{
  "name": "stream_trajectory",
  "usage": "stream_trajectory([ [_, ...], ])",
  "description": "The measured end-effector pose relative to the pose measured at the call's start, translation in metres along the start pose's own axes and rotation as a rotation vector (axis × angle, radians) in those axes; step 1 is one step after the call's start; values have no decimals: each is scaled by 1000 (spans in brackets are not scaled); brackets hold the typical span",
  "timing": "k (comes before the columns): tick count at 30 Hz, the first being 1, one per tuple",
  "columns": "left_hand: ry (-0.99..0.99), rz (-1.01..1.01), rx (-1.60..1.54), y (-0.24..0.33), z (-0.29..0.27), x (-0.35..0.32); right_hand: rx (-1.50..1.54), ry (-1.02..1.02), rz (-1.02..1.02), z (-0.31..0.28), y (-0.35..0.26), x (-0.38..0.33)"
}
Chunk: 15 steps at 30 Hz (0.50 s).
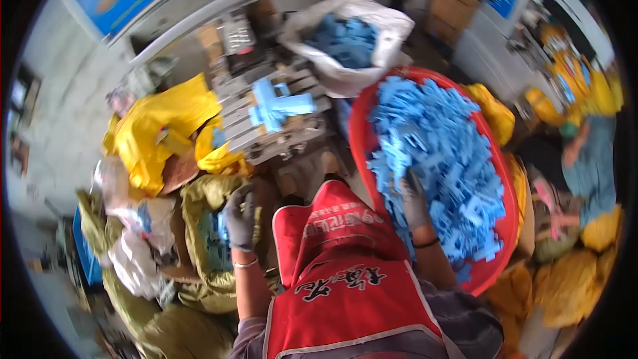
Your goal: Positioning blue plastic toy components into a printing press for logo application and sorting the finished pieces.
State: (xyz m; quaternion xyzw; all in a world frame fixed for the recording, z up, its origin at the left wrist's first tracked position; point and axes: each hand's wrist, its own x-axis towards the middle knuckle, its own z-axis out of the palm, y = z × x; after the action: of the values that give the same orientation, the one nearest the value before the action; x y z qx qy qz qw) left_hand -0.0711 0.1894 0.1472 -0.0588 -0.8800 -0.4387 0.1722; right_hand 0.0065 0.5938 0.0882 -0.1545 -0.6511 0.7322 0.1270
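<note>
My right hand (413, 201), in a grey glove, reaches over the left side of a large red tub (511, 226), among a heap of light blue plastic pieces (444, 139). Its fingers stretch toward the pieces, and I see none clearly held. Over the right edge of an olive woven sack (194, 242) is my left hand (240, 218), also gloved in grey, its fingers apart and empty. More blue pieces (216, 239) lie inside that sack. Ahead, several light blue plastic parts (279, 104) rest crosswise on a slatted metal stand (240, 118).
A white sack (393, 26) of blue pieces stands behind the tub. Yellow sacks (156, 129) lie at left, with clear plastic bags (133, 252) nearer me. At far right another person (590, 166) is beside yellow bags. A cardboard box (449, 13) stands at the back.
</note>
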Motion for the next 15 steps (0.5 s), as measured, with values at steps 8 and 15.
stream_trajectory([
  [8,-72,-126,-358,-10,21,-2,139,8,-76,-12,27,-3],
  [15,-96,-89,-251,-2,17,0,84,13,0,-25,28,-8],
])
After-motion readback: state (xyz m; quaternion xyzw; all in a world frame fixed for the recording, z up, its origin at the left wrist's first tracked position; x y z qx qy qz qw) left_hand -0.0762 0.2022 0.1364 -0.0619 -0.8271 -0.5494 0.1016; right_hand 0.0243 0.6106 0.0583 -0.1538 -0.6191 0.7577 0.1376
